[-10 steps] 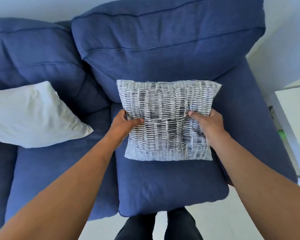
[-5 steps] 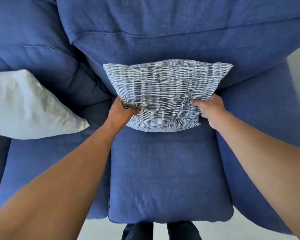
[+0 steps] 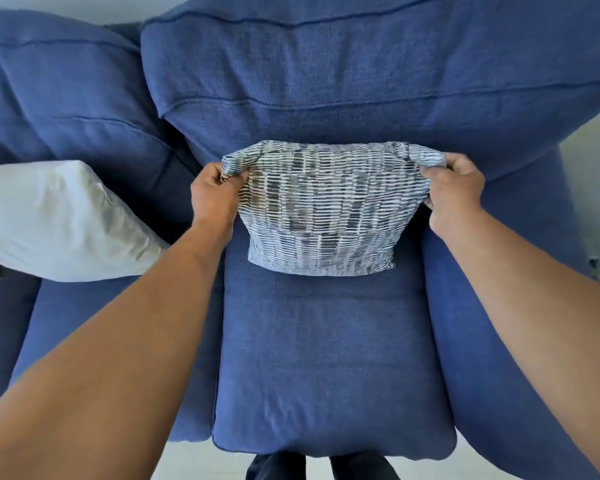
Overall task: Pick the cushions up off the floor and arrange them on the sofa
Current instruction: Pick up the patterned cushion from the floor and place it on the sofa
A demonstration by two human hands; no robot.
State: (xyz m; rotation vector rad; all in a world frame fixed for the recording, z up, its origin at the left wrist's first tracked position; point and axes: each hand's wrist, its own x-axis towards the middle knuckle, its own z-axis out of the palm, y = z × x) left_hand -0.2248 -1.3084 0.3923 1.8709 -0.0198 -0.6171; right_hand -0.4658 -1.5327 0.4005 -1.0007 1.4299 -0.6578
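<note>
Two hands, left (image 3: 212, 199) and right (image 3: 455, 192), were shifted from the cushion's (image 3: 321, 216) sides to its top corners, each pinched shut. It was stood against the sofa (image 3: 326, 358) back, nearly placed.

bright soft daylight, faint shadows, wide-angle bowing at edges

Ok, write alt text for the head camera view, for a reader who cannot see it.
Two bare hands, left hand and right hand, pinch the top corners of a striped grey-and-white cushion standing against the backrest of a blue sofa. A white cushion lies on the seat to the left.
</note>
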